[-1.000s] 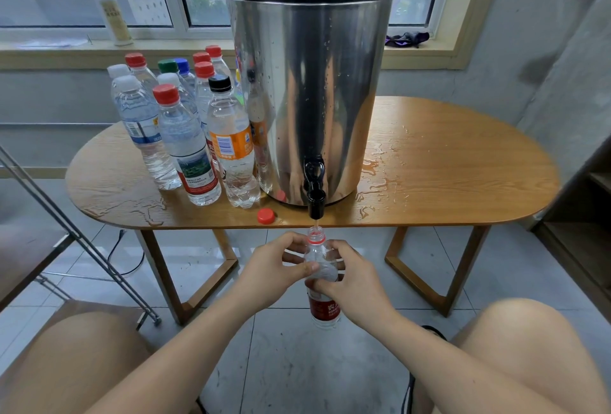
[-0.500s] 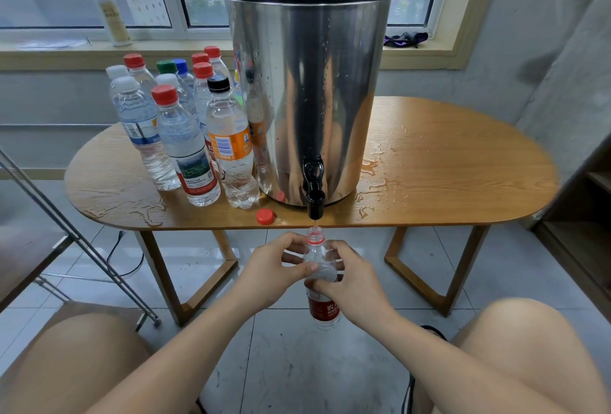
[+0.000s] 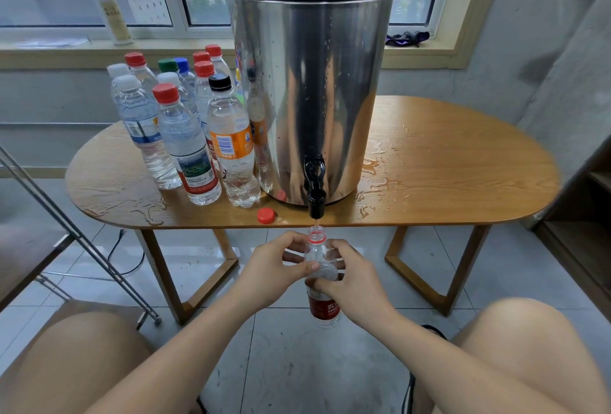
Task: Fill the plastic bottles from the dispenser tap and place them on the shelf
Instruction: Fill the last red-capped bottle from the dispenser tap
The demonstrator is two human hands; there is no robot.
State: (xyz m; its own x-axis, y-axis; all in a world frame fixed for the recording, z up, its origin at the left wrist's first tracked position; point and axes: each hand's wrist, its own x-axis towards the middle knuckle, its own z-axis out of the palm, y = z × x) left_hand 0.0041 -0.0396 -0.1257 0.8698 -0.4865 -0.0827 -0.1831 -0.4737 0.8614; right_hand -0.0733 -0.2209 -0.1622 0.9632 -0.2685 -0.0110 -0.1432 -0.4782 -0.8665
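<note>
The dispenser [image 3: 310, 99] has a polished steel body, mirror-glossy, w/ water drops on it; its top band is black plastic, semi-gloss. The tap [image 3: 315, 192] is shiny black plastic. The table [image 3: 446, 156] is wood w/ visible grain, smooth varnish, wet & glossier near the dispenser. The open bottle [image 3: 323, 309] is thin clear plastic w/ a red glossy label. The bottles on the table [image 3: 185, 136], left, are clear plastic too, w/ plastic caps. The loose cap [image 3: 266, 215] is red plastic. The floor [image 3: 297, 364] is pale glossy tile, reflecting. The wall [image 3: 562, 50], right, is rough matt concrete. The cloth [image 3: 408, 38] on the far sill is dark, soft, matt
</note>
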